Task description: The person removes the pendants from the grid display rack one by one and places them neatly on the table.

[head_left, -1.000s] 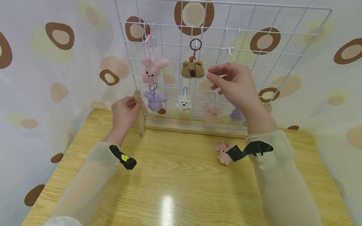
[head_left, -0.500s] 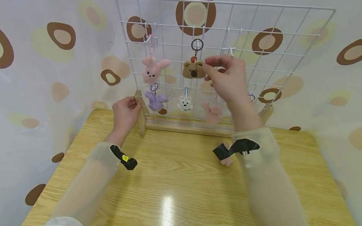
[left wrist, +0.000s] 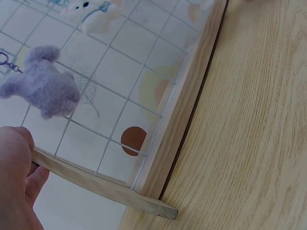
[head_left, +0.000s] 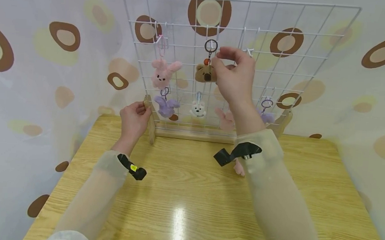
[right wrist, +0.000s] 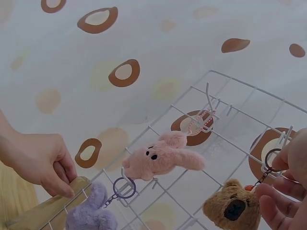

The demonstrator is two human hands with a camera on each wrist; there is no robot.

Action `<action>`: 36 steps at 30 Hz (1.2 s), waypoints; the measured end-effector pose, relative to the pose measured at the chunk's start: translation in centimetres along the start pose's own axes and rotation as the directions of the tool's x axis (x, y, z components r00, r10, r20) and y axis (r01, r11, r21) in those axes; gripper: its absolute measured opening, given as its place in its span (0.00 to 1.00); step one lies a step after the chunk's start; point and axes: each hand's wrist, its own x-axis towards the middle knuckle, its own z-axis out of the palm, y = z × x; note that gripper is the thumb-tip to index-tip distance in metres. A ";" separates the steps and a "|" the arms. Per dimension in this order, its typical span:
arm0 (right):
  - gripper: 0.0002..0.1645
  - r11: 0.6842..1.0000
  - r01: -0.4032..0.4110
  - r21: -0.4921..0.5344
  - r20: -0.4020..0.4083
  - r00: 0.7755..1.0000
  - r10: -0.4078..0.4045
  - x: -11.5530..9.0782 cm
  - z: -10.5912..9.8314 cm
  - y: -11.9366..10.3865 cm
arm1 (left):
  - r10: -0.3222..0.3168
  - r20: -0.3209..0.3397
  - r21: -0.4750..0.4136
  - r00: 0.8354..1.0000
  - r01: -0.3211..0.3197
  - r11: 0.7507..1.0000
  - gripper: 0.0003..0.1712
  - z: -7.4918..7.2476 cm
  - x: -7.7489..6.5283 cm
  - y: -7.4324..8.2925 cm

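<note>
My left hand (head_left: 135,119) grips the upper end of the wooden side foot (left wrist: 100,187) of a white wire grid stand (head_left: 242,0). My right hand (head_left: 236,76) is at the brown plush bear keychain (head_left: 204,74), which hangs by a dark ring (head_left: 211,45) from a hook. Its thumb and fingertips are slightly apart, right beside the chain below that ring, and the hand covers the bear's right side. In the right wrist view the fingers (right wrist: 283,196) stand close to the bear's chain, with the ring partly behind them.
A pink bunny keychain (head_left: 162,74) hangs upper left. Below hang a purple plush (head_left: 166,107), a white bear (head_left: 198,109), a pink plush (head_left: 224,118) and another purple one (head_left: 266,116). A pink plush (head_left: 239,168) lies on the wooden table (head_left: 173,186), partly behind the right wrist camera.
My right hand has moved left and up, from the right of the brown bear to its chain. My left hand has stayed on the wooden foot.
</note>
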 end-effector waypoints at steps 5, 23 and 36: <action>0.14 0.998 -0.020 0.067 0.009 1.000 0.019 0.2 0.7 -0.2 | -0.006 -0.001 0.001 1.000 0.006 1.000 0.14 0.0 0.0 -0.1; 0.05 0.993 0.024 0.114 0.030 0.999 -0.028 0.7 1.1 -0.3 | 0.027 -0.017 0.000 1.000 -0.027 1.000 0.14 0.0 0.0 0.0; 0.11 1.000 0.013 -0.009 0.100 0.995 -0.012 1.3 0.7 -0.8 | 0.006 -0.009 -0.009 1.000 -0.006 1.000 0.14 0.1 0.0 -0.1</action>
